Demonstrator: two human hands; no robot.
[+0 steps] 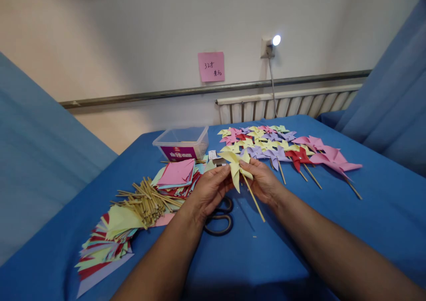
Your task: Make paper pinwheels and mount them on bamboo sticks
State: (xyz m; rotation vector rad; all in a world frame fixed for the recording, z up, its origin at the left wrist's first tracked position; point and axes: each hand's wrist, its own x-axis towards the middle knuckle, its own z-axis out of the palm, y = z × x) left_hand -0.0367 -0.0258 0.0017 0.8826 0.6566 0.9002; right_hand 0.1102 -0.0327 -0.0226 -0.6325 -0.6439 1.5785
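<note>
Between my two hands, above the blue cloth, is a pale yellow paper pinwheel (237, 169) on a thin wooden stick (254, 199) that slants down to the right. My left hand (213, 188) is closed on the pinwheel's left side, its thumb near a blade. From the right, my right hand (264, 181) pinches it, with the thumb on the paper close to the centre. Fingers behind the paper are partly hidden. Black-handled scissors (218, 224) lie just below my left hand, their blades out of sight.
Finished pinwheels in several colours (266, 146) lie in rows at the back right. Left are a pile of wooden sticks (146, 203), square coloured papers (176, 173), fanned paper pieces (106, 248) and a clear plastic box (181, 137). A radiator (286, 106) stands behind the blue table (382, 216).
</note>
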